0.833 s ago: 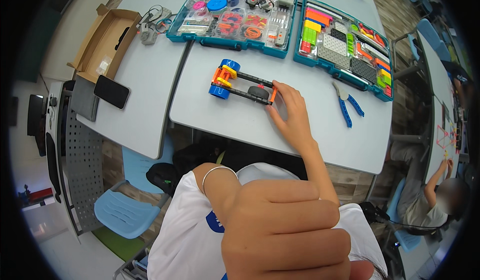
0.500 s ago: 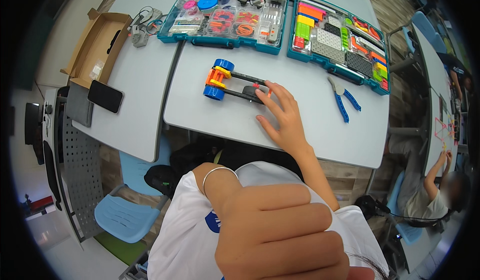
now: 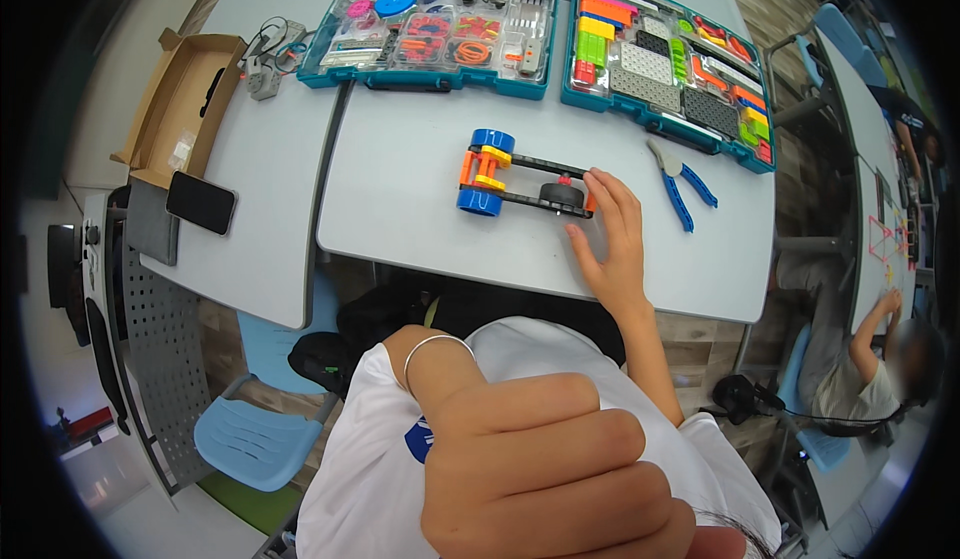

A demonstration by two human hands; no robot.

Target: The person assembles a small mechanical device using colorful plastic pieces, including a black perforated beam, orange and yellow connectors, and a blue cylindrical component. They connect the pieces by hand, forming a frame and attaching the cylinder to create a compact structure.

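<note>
On the light table lies a small model car [image 3: 488,167], built from plastic parts. It has two blue wheels at its left end, yellow and orange pieces between them, two long black beams and a dark grey wheel [image 3: 562,195] toward its right end. My right hand [image 3: 615,239] is at that right end with fingers outstretched and apart, fingertips by the orange end piece; firm contact cannot be told. My left hand [image 3: 550,469], below a silver bangle [image 3: 435,341], is curled closed very near the camera. Its palm is hidden, so anything inside cannot be made out.
Blue-handled pliers [image 3: 680,187] lie right of the car. Two teal cases of building parts, one left [image 3: 410,81] and one right [image 3: 645,127], stand behind. Leftward are a phone [image 3: 201,203], a cardboard box [image 3: 165,109] and cables [image 3: 263,79]. Another person [image 3: 860,384] sits at the far right.
The model car has shifted to the right across the table, and my right hand has moved right with it. My left hand stays closed near the camera.
</note>
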